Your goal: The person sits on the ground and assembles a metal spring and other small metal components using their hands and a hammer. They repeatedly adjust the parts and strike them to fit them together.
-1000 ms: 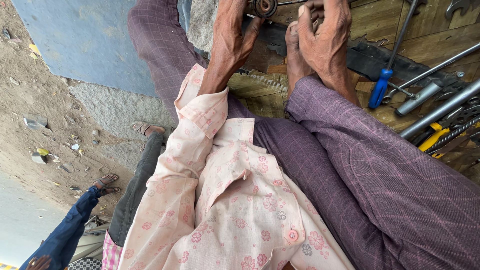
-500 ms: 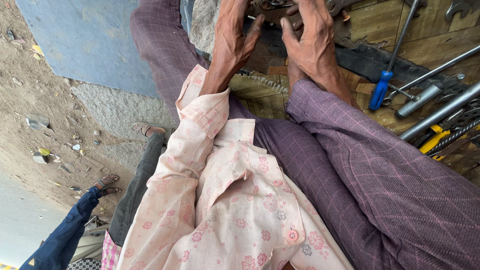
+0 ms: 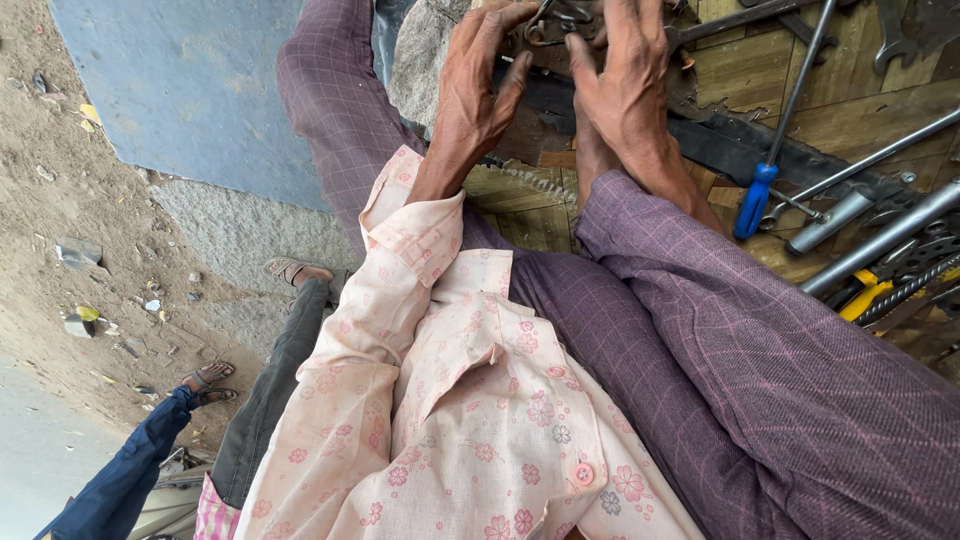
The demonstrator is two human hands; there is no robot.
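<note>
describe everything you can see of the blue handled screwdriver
The screwdriver has a bright blue plastic-looking grip and a long, thin, dull grey metal shaft. It lies slanted on the wooden boards, grip toward the person's purple trouser leg, shaft running up toward the top edge where its tip leaves view. Neither hand touches it; the right hand is nearer.

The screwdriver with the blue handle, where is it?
In the head view, the blue-handled screwdriver lies on the wooden boards at the right, beside the right hand and left of a grey metal rod.
</note>
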